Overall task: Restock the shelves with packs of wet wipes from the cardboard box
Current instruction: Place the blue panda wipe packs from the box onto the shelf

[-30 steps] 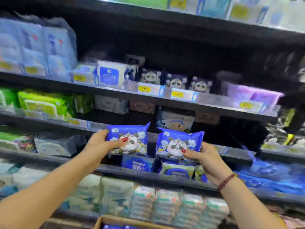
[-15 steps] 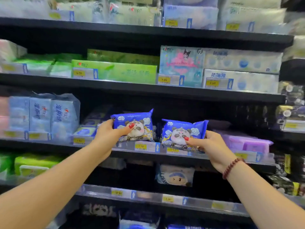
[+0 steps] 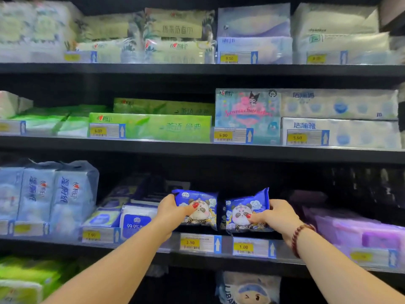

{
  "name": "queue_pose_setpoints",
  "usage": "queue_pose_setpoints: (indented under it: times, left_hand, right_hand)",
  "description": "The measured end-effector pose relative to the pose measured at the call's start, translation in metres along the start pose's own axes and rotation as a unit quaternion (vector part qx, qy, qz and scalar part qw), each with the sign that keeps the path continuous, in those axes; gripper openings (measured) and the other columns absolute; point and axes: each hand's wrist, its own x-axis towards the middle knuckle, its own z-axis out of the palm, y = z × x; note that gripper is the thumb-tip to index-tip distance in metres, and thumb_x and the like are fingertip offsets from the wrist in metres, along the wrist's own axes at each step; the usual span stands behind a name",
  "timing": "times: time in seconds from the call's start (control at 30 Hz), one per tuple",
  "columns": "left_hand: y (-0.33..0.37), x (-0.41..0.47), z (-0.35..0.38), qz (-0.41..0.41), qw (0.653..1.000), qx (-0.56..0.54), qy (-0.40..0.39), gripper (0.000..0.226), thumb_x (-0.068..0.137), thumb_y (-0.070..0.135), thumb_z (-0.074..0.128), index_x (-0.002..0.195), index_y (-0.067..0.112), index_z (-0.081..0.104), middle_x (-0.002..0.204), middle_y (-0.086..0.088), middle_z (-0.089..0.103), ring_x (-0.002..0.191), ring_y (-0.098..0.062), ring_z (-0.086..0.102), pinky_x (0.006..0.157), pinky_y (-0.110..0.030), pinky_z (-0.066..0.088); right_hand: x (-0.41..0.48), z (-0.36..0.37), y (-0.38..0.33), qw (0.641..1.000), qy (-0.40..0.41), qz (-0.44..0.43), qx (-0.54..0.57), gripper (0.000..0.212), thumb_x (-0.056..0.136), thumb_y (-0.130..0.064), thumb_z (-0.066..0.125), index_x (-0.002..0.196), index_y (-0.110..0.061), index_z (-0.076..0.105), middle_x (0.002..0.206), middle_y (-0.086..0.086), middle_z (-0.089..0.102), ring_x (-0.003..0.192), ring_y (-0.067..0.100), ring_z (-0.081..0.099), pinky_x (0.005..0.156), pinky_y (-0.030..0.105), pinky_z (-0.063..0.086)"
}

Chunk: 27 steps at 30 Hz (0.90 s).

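Two bare forearms reach up from the bottom of the frame toward a dark store shelf (image 3: 197,260). A single band of dark red beads (image 3: 301,238) circles the right wrist.

The left hand (image 3: 173,212) grips the left pack (image 3: 201,207) by its left edge, its red-nailed thumb pressed on the front and the fingers hidden behind. The right hand (image 3: 275,216) grips the right pack (image 3: 245,212) by its right edge, thumb on the front and fingers curled over the side.

The two packs match: small, soft, deep-blue pouches with crimped ends, each printed with a cartoon panda face, pale clouds and a small white logo at the top. They stand side by side, close but apart, at the front of the third shelf down. Each pack leans slightly. Whether they rest on the board cannot be told.

Two yellow price tags sit just below them, one reading 3.90 (image 3: 200,243) and one reading 1.00 (image 3: 252,247).

On the same shelf, a white-and-blue pack (image 3: 137,222) marked 99.9% lies just left of the left hand. Three tall pale-blue bundles (image 3: 50,198) stand farther left, and purple packs (image 3: 361,233) lie to the right.

One shelf up are green packs (image 3: 151,126), one pack with a pink cartoon figure (image 3: 247,113), and two stacked white packs with blue dots (image 3: 339,119). The top shelf holds blurred pale green and white packs (image 3: 179,34).
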Motion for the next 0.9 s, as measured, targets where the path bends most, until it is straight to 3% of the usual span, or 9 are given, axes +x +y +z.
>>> queue_pose_setpoints:
  times: [0.1,0.23,0.3,0.43,0.53,0.6,0.67,0.77,0.9]
  left_hand:
    - [-0.009,0.012,0.006,-0.005,0.999,0.039,-0.007,0.037,0.076,0.028,0.078,0.101,0.016,0.054,0.103,-0.005,0.066,0.096,-0.022,0.063,0.087,-0.042,0.054]
    - [-0.014,0.020,0.017,-0.006,0.996,0.086,-0.027,0.033,0.081,0.019,0.073,0.104,0.010,0.051,0.105,-0.009,0.064,0.097,-0.022,0.062,0.079,-0.035,0.055]
    - [-0.016,0.025,0.019,-0.013,0.992,0.127,-0.024,0.027,0.082,0.015,0.069,0.101,0.008,0.050,0.106,-0.013,0.063,0.100,-0.026,0.061,0.082,-0.037,0.052]
    - [-0.014,0.030,0.014,-0.027,0.980,0.196,-0.030,0.025,0.082,0.021,0.069,0.093,0.012,0.048,0.103,-0.011,0.059,0.096,-0.026,0.057,0.081,-0.036,0.048]
    - [-0.016,0.033,0.011,-0.010,0.967,0.250,-0.035,0.031,0.081,0.024,0.070,0.102,0.012,0.050,0.105,-0.008,0.061,0.096,-0.022,0.057,0.082,-0.032,0.048]
    - [-0.018,0.035,0.014,0.012,0.957,0.287,-0.030,0.035,0.083,0.029,0.068,0.108,0.011,0.052,0.104,-0.004,0.061,0.094,-0.018,0.056,0.079,-0.028,0.047]
    - [-0.017,0.033,0.020,0.029,0.940,0.340,-0.010,0.037,0.087,0.030,0.064,0.114,0.008,0.053,0.103,-0.004,0.060,0.093,-0.017,0.057,0.079,-0.026,0.048]
    - [-0.017,0.031,0.026,0.036,0.921,0.386,0.046,0.056,0.088,0.025,0.064,0.135,0.010,0.038,0.115,-0.010,0.060,0.104,-0.024,0.061,0.086,-0.033,0.052]
    - [-0.018,0.031,0.026,0.084,0.917,0.390,0.023,0.068,0.086,0.026,0.066,0.145,0.025,0.031,0.132,-0.008,0.053,0.115,-0.025,0.056,0.092,-0.034,0.050]
  right_hand:
    - [0.013,0.010,0.005,1.000,-0.003,0.014,-0.021,0.031,0.060,-0.020,0.088,0.083,-0.010,0.070,0.082,0.003,0.073,0.083,0.022,0.068,0.082,0.041,0.056]
    - [0.038,0.022,0.022,0.999,-0.013,0.030,-0.028,0.062,0.038,-0.040,0.088,0.089,-0.010,0.067,0.085,0.006,0.073,0.082,0.023,0.070,0.080,0.044,0.058]
    - [0.056,0.027,0.040,0.999,-0.012,0.035,-0.016,0.067,0.036,-0.042,0.086,0.093,-0.011,0.066,0.088,0.005,0.074,0.083,0.023,0.070,0.081,0.044,0.058]
    - [0.042,0.031,0.031,0.999,0.005,0.037,-0.040,0.046,0.056,-0.024,0.087,0.092,-0.008,0.063,0.088,0.008,0.071,0.082,0.024,0.069,0.077,0.039,0.058]
    - [0.040,0.031,0.029,0.997,0.024,0.044,-0.057,0.031,0.069,-0.008,0.082,0.090,-0.008,0.058,0.090,0.010,0.069,0.086,0.025,0.066,0.080,0.040,0.057]
    - [0.040,0.032,0.028,0.995,0.033,0.043,-0.083,0.032,0.071,-0.009,0.081,0.095,-0.008,0.059,0.094,0.007,0.067,0.087,0.023,0.064,0.081,0.038,0.055]
    - [0.040,0.033,0.026,0.990,0.034,0.035,-0.129,0.038,0.074,-0.013,0.079,0.107,-0.006,0.061,0.092,0.003,0.061,0.083,0.018,0.056,0.072,0.029,0.047]
    - [0.039,0.036,0.024,0.982,0.044,0.032,-0.178,0.049,0.076,-0.018,0.078,0.119,-0.003,0.058,0.089,0.004,0.053,0.079,0.017,0.048,0.066,0.025,0.038]
    - [0.038,0.039,0.023,0.979,0.052,0.041,-0.191,0.059,0.078,-0.023,0.078,0.127,0.000,0.053,0.096,0.010,0.057,0.084,0.024,0.055,0.068,0.026,0.039]
